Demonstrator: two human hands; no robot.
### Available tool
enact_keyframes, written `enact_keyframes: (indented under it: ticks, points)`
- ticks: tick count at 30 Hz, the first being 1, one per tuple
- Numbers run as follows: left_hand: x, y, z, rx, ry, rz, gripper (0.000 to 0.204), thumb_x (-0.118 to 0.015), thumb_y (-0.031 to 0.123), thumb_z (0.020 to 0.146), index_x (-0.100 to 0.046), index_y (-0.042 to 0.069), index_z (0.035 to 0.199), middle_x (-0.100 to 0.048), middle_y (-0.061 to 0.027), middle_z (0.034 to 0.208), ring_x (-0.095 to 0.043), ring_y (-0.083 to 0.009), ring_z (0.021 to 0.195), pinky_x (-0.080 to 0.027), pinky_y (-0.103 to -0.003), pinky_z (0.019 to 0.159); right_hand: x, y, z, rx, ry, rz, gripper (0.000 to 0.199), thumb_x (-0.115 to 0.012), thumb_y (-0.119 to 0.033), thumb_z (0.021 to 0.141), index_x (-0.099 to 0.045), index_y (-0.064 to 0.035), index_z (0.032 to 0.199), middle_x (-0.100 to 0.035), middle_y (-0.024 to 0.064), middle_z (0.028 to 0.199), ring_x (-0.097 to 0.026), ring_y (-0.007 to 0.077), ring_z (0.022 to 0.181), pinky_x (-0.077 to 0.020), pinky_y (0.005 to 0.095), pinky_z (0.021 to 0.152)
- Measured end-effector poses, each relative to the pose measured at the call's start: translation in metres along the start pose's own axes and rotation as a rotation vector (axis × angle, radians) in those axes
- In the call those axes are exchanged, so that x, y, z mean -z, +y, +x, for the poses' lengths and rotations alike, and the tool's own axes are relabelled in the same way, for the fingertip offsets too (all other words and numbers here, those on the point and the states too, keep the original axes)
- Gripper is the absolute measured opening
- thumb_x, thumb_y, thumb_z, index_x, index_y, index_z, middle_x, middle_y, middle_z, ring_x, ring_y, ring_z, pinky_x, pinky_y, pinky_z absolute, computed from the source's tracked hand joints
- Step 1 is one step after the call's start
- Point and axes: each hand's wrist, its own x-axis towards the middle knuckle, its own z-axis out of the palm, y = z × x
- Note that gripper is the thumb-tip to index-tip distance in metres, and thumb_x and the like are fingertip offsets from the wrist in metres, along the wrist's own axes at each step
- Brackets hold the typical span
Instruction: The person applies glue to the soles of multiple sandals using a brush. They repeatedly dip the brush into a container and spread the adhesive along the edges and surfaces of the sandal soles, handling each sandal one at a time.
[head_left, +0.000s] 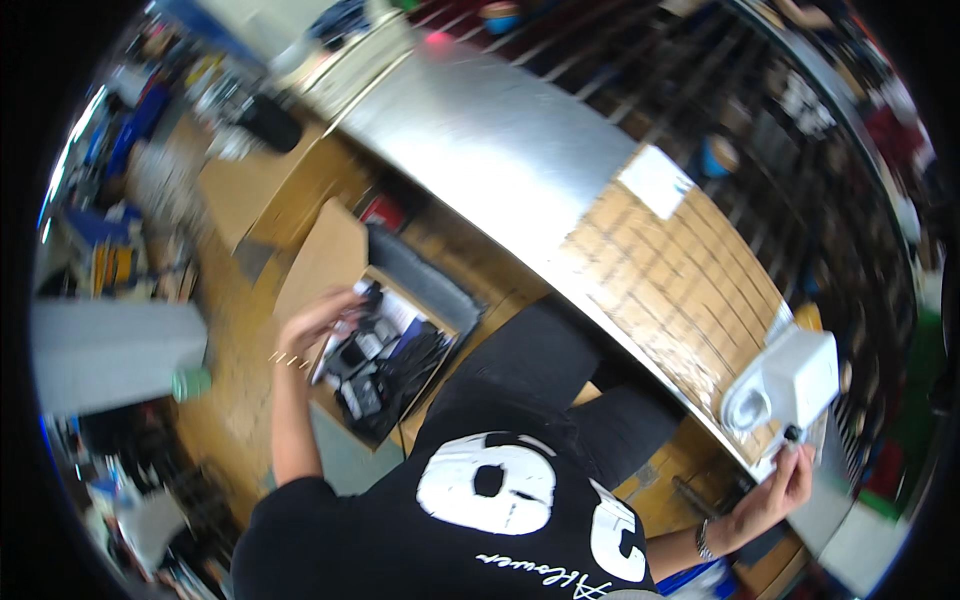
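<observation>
My left hand (318, 317) reaches over an open cardboard box (423, 405) on my left. Its fingers are closed on a small black part (371, 293), blurred by motion. Inside the box lies a jumble of black parts (362, 392), too blurred to name. On the far right, my right hand (787, 487) pinches a small dark-topped piece (792, 434) at the bench edge. Just beyond those fingers sits a white plastic housing (803, 375) with a round opening on its left side.
A metal-topped bench (480, 140) runs diagonally before me, with a gridded cardboard sheet (680, 280) and a white paper (655, 181) on it. Past it is a row of dark rollers (760, 150). Another cardboard box (300, 185) and a grey surface (120, 350) stand to the left.
</observation>
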Motion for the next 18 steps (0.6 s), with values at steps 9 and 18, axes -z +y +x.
enact_keyframes:
  ticks: [9,18]
  points:
    - [0.033,0.116,-0.063,-0.427,-0.054,0.456,0.035,-0.048,0.034,0.107,-0.057,0.008,0.086,-0.055,0.0028,0.069,-0.055,-0.0051,0.059,-0.046,-0.021,0.051,-0.008,-0.004,-0.008,-0.060,0.077,0.030,0.011,-0.064,0.000,0.093,-0.068,0.0052,0.102,-0.055,0.0054,0.097,-0.049,0.0120,0.086,-0.0370,0.0229,0.077]
    - [-0.077,0.219,-0.011,-0.868,-0.733,-0.279,0.041,-0.052,0.031,0.105,-0.054,0.001,0.133,-0.065,-0.0032,0.101,-0.063,-0.0098,0.081,-0.056,-0.027,0.063,-0.004,0.004,-0.016,-0.056,0.047,-0.003,0.012,-0.063,-0.007,0.098,-0.066,0.0037,0.100,-0.055,0.0030,0.098,-0.046,0.0092,0.083,-0.0354,0.0227,0.074]
